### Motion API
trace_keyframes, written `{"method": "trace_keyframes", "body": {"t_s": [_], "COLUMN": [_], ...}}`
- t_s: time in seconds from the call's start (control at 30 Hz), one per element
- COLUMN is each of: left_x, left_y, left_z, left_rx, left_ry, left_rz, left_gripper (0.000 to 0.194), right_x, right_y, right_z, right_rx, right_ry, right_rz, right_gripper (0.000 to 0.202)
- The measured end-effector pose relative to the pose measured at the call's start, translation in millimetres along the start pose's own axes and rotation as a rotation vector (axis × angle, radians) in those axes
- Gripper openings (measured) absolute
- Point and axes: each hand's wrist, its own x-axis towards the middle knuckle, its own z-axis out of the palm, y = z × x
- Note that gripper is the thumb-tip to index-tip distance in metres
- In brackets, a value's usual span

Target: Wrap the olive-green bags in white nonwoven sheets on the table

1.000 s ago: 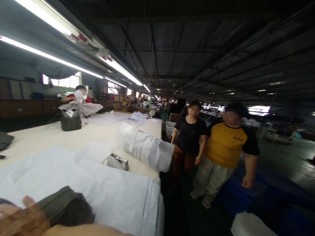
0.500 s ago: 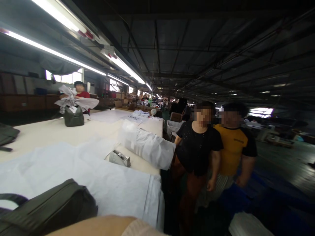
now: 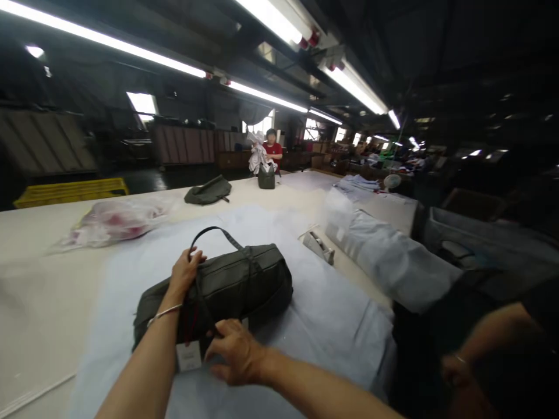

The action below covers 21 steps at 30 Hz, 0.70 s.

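A dark green duffel bag (image 3: 244, 285) lies on its side on pale sheeting. One of its carry handles (image 3: 220, 233) arches above the top. My left hand (image 3: 187, 270) is closed around this handle, at the upper left of the bag. Lower down, my right hand (image 3: 238, 352) has its curled fingers at the other strap, along the bag's near side. A white hang tag (image 3: 188, 355) on a red cord dangles just left of my right hand. The bag's underside is hidden.
Pale sheeting (image 3: 323, 326) covers the near tabletop. A tape dispenser (image 3: 318, 247) and a plastic-wrapped roll (image 3: 388, 250) lie right. Clear plastic (image 3: 126, 221) and another green bag (image 3: 208, 191) lie left. A person in red (image 3: 273, 150) stands beyond; another person's arm (image 3: 489, 334) is at right.
The view has swung left and down, bringing the near bag to the middle. Both my hands now show at its straps. The two people at right have mostly left the view.
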Motion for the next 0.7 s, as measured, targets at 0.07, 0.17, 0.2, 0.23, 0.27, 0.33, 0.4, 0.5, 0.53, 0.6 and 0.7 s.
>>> {"method": "trace_keyframes", "body": {"t_s": [0.07,0.17,0.2,0.23,0.27,0.33,0.4,0.5,0.53,0.6,0.7], "left_x": [1,2,2,2,3,6,11,22,25,32,39], "left_y": [3,8,9,10,10,11,12,8,5,-2,-10], "left_z": [2.3,3.1,1.8,0.4,-0.8,-1.4,0.8,6.1,7.6,9.6,10.4], "left_rx": [0.069,0.205,0.246,0.28,0.308,0.348,0.366,0.36,0.351,0.323,0.259], "left_ry": [-0.025,-0.081,-0.102,-0.12,-0.135,-0.155,-0.175,-0.209,-0.222,-0.247,-0.224], "left_rz": [-0.018,-0.048,-0.056,-0.061,-0.063,-0.056,-0.044,-0.043,-0.05,-0.076,-0.089], "left_gripper": [0.04,0.04,0.04,0.04,0.041,0.041,0.038,0.034,0.033,0.032,0.03], "right_x": [-9,-17,-19,-21,-23,-30,-41,-61,-67,-75,-80], "right_y": [7,5,2,-2,-6,-9,-5,14,22,38,58], "right_z": [3,2,-1,-6,-12,-27,-39,-38,-32,-15,12], "right_rx": [0.043,0.041,0.032,0.022,0.009,-0.021,-0.059,-0.121,-0.138,-0.17,-0.225], "right_ry": [0.057,0.054,0.048,0.045,0.047,0.072,0.12,0.126,0.105,0.071,0.101], "right_rz": [0.005,-0.016,-0.021,-0.017,-0.007,0.023,0.059,0.065,0.059,0.07,0.095], "right_gripper": [0.031,0.032,0.033,0.035,0.039,0.05,0.06,0.078,0.085,0.096,0.101]}}
